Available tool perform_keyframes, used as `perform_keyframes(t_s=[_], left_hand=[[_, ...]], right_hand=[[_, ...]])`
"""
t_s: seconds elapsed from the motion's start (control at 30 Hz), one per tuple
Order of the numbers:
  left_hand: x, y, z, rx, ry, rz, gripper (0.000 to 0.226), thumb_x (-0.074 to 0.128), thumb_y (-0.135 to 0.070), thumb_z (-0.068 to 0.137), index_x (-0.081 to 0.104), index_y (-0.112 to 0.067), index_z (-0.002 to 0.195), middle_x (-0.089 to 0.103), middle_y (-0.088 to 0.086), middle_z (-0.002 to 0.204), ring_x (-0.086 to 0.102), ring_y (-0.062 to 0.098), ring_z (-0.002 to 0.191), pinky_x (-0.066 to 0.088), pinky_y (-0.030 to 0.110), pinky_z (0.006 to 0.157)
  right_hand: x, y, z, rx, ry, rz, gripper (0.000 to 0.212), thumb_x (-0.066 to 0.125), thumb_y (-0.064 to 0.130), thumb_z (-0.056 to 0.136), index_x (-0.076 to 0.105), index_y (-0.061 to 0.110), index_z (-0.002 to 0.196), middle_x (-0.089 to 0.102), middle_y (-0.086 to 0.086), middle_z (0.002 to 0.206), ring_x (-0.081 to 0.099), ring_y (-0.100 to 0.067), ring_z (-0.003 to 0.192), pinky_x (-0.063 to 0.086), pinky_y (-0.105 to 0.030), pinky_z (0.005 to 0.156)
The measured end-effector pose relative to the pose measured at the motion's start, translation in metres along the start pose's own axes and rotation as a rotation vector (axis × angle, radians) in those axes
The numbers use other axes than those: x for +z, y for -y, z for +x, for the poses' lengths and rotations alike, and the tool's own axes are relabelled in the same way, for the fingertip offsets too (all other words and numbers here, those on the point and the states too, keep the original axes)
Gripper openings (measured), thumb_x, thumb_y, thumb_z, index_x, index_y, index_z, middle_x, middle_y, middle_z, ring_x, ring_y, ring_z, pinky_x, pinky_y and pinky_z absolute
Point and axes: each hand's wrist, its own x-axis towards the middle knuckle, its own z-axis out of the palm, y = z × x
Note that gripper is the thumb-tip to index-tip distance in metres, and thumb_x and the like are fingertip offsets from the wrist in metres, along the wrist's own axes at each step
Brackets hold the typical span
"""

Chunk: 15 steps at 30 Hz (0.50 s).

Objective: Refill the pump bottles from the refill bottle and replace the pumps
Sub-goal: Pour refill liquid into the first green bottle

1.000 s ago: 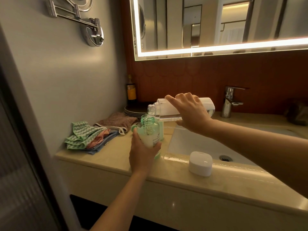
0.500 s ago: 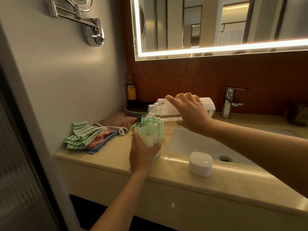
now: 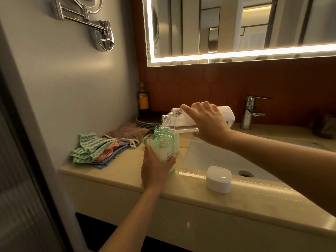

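While the right hand (image 3: 209,124) grips the refill bottle (image 3: 175,118), the left hand (image 3: 156,171) wrapping the pump bottle (image 3: 162,142) hides its base

Counter (image 3: 116,174): glossy polished stone, beige. Green bottle (image 3: 164,142): translucent plastic. Refill bottle (image 3: 174,118): clear plastic. Tap (image 3: 250,113) and wall bracket (image 3: 101,36), upper left: shiny chrome metal. Cloths (image 3: 94,150): soft woven fabric. Lid (image 3: 219,179): smooth white plastic.

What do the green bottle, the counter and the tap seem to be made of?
The green bottle: likely clear tinted plastic; the liquid inside shows through.
The counter: polished stone, perhaps marble; beige, glossy, with reflections.
The tap: shiny metal, probably chrome-plated; mirror-like highlights.
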Motion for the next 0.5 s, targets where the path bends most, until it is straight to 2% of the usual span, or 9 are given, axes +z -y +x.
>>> perform_keyframes(t_s=[0.5], left_hand=[[-0.0007, -0.0006, -0.001, 0.017, -0.004, 0.014, 0.1, 0.076, -0.042, 0.069, 0.015, -0.023, 0.146, 0.042, -0.001, 0.142, 0.044, 0.021, 0.126, 0.042, 0.037, 0.094]], right_hand=[[0.0002, -0.0031, -0.0001, -0.001, -0.005, -0.013, 0.074, 0.07, 0.022, 0.077, 0.031, 0.021, 0.14, 0.047, -0.01, 0.128, 0.042, -0.029, 0.116, 0.035, -0.047, 0.1]])
